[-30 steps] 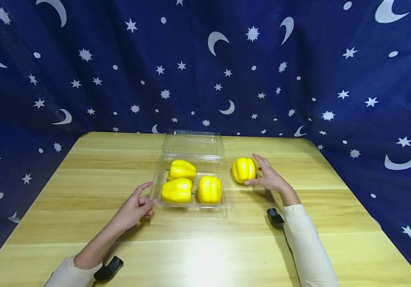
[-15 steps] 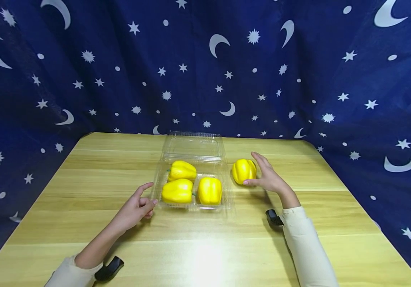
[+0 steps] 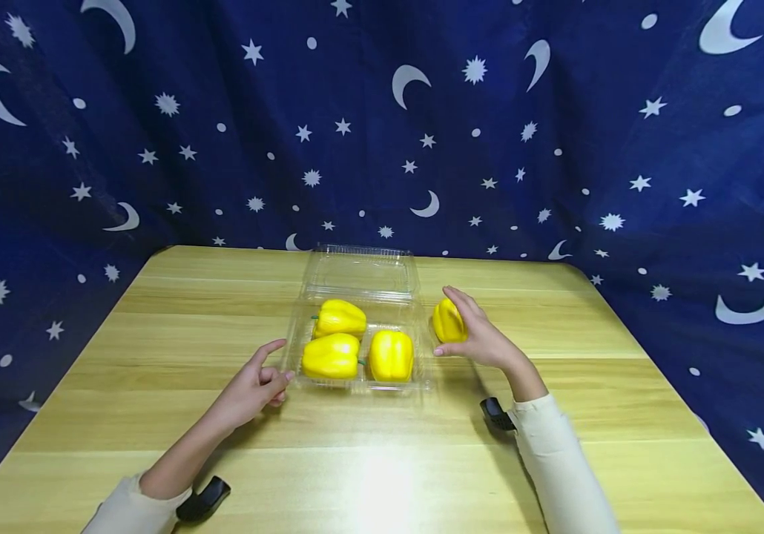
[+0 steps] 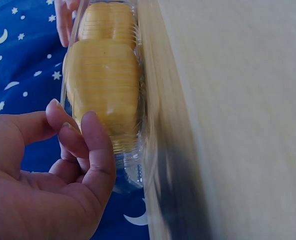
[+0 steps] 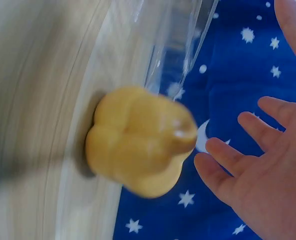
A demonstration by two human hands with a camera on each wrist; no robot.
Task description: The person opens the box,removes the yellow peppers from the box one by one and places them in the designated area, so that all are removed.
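Yellow bell peppers lie in a clear plastic clamshell box (image 3: pixel 422 371), whose lid (image 3: pixel 360 271) is laid back: two at the left, a rear pepper (image 3: pixel 340 319) and a front pepper (image 3: pixel 331 356), and one at the right (image 3: pixel 391 356). My left hand (image 3: pixel 248 393) is at the box's front left corner, thumb and index finger apart and the others bent; its fingertips look in contact with the wall. Just right of the box, another bell pepper (image 3: pixel 447 322) sits on the table. My right hand (image 3: pixel 485 337) partly covers it, fingers spread; the right wrist view shows a gap between fingers and pepper (image 5: pixel 137 142).
The wooden table (image 3: pixel 382 460) extends to a dark blue curtain (image 3: pixel 355 148) with moons and stars behind it. Black wrist devices lie beside both sleeves, one left (image 3: pixel 203 500) and one right (image 3: pixel 497 414).
My right hand has moved left, from the pepper's right side to partly in front of it. The left hand, the box and the peppers inside keep their places.
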